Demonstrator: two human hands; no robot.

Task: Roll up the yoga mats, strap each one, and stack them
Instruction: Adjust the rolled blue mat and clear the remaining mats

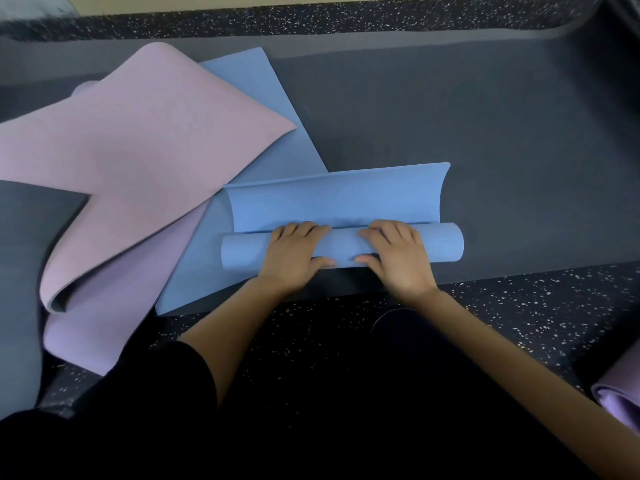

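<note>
Blue mat (pixel 332 202) gripped by left hand (pixel 294 252), right hand (pixel 396 259).

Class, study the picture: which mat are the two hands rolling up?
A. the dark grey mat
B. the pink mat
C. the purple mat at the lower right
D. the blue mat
D: the left hand and the right hand both grip the rolled end of the blue mat, while the pink mat lies loosely folded to the left, untouched.
</note>
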